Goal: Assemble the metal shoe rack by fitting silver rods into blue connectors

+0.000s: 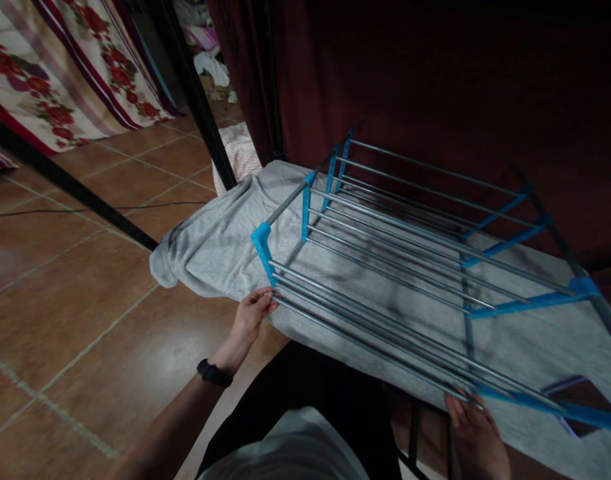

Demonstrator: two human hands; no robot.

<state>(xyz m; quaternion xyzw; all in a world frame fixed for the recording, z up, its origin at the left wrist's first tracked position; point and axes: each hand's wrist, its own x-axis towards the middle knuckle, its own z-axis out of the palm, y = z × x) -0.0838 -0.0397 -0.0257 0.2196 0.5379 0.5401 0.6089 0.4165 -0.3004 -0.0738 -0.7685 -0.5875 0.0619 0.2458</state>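
A rack of grey metal tubes and blue plastic brackets lies on a grey blanket. Along its near side runs a thin metal tube. My left hand pinches this tube's left end, close to a blue bracket. Near the tube's other end, my right hand grips it from below, by a long blue bracket. Whether either tube end sits inside its bracket, I cannot tell. A dark band circles my left wrist.
The grey blanket covers a bed with black metal posts. A phone lies under the rack's right bracket. Behind hangs a dark red curtain. Brown floor tiles stretch left, crossed by a black cable, towards a flowered curtain.
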